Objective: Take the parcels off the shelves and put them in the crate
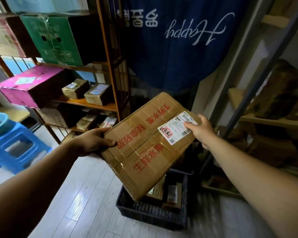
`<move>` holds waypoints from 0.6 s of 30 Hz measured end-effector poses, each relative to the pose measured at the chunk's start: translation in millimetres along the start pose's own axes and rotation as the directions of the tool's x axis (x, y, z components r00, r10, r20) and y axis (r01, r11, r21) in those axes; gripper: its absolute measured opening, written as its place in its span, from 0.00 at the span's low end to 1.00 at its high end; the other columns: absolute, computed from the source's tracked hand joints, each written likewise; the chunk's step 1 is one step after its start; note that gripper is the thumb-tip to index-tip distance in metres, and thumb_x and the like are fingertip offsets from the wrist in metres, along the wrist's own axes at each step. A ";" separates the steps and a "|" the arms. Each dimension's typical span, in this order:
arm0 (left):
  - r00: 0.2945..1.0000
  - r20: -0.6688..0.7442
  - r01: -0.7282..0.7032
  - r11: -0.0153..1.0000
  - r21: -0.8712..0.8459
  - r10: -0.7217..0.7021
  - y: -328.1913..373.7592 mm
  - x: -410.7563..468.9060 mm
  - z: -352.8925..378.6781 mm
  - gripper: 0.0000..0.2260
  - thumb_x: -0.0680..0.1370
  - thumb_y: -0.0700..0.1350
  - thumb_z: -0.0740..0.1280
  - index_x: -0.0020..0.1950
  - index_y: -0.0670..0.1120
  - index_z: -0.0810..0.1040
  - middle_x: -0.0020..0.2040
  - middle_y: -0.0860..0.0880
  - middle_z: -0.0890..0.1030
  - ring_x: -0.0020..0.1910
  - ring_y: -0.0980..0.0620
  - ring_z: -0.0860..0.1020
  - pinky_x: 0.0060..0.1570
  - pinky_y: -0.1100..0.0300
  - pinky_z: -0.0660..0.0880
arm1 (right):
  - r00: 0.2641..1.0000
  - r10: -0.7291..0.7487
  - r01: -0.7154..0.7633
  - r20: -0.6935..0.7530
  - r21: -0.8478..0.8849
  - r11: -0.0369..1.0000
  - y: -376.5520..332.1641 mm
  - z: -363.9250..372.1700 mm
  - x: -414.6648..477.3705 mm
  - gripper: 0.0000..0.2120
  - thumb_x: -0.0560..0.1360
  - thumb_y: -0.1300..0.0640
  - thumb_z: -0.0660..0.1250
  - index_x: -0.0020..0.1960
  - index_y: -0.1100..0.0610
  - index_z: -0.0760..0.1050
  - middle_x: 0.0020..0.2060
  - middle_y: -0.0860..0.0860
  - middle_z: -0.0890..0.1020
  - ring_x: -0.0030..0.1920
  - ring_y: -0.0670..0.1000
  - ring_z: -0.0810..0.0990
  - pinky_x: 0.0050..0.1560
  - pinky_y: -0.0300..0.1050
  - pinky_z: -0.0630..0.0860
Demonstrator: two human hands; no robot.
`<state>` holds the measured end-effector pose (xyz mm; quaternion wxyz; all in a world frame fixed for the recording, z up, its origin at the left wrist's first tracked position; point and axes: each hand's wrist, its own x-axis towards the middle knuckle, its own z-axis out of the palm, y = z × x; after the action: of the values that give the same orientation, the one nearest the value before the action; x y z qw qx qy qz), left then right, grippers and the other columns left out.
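Just right of the frame's centre, above the dark slotted plastic crate (pixel 151 215), the flat brown taped cardboard parcel (pixel 150 145) hangs tilted, left hand (pixel 93 143) and right hand (pixel 202 131) gripping opposite edges; it looks stiff, fairly light.

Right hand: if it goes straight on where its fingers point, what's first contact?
The cardboard parcel itself: the right hand grips its right edge, thumb on the shipping label, pointing up-left across its top. Beyond it that line seems to head for the wooden shelf, but depth is unclear.
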<state>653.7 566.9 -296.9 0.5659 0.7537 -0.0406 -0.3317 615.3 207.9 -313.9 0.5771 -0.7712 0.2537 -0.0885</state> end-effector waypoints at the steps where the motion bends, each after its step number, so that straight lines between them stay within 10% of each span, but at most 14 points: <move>1: 1.000 -0.021 -0.007 1.000 0.024 0.007 2.4 4.6 0.9 0.28 0.62 0.44 0.78 0.60 0.54 0.76 0.53 0.40 0.82 0.50 0.39 0.82 0.44 0.43 0.80 | 1.000 0.007 -0.007 -0.015 0.002 1.000 4.1 -0.9 -0.8 0.28 0.70 0.56 0.74 0.67 0.55 0.68 0.57 0.54 0.80 0.49 0.51 0.80 0.49 0.47 0.79; 4: 0.951 -0.310 -0.022 1.000 0.001 0.021 -2.8 25.9 3.1 0.32 0.69 0.40 0.75 0.70 0.50 0.67 0.53 0.41 0.79 0.46 0.42 0.81 0.40 0.48 0.80 | 0.997 0.039 -0.034 -0.064 0.079 0.996 15.6 1.5 -9.1 0.21 0.73 0.58 0.72 0.62 0.58 0.69 0.50 0.52 0.79 0.45 0.49 0.79 0.41 0.40 0.75; 7: 0.830 -0.556 -0.018 0.993 -0.119 -0.051 -14.5 61.6 -2.1 0.49 0.52 0.61 0.81 0.67 0.51 0.63 0.59 0.42 0.74 0.51 0.42 0.79 0.41 0.46 0.81 | 0.985 0.099 -0.078 -0.141 0.146 0.986 31.9 17.9 -12.6 0.20 0.73 0.58 0.71 0.63 0.57 0.69 0.52 0.53 0.80 0.49 0.51 0.80 0.48 0.45 0.77; 11: 0.910 -0.411 -0.040 0.979 -0.198 -0.046 -26.5 82.3 0.6 0.31 0.71 0.43 0.74 0.68 0.51 0.62 0.51 0.46 0.77 0.45 0.47 0.80 0.36 0.52 0.79 | 0.952 0.190 -0.143 -0.238 0.201 0.969 61.0 51.0 -20.7 0.17 0.74 0.57 0.70 0.60 0.52 0.70 0.52 0.51 0.80 0.50 0.51 0.81 0.51 0.51 0.80; 18: 0.976 -0.214 -0.043 0.999 -0.012 0.039 -73.4 130.9 -10.8 0.37 0.70 0.34 0.70 0.70 0.62 0.60 0.56 0.48 0.74 0.55 0.41 0.77 0.47 0.40 0.79 | 0.904 0.240 -0.190 -0.355 0.169 0.967 132.2 96.4 -29.4 0.14 0.75 0.58 0.69 0.58 0.54 0.70 0.51 0.52 0.80 0.48 0.51 0.80 0.44 0.43 0.74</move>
<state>738.3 544.9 -419.4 0.5798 0.7794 0.0077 -0.2373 593.3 276.7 -463.6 0.5736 -0.6683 0.4359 -0.1853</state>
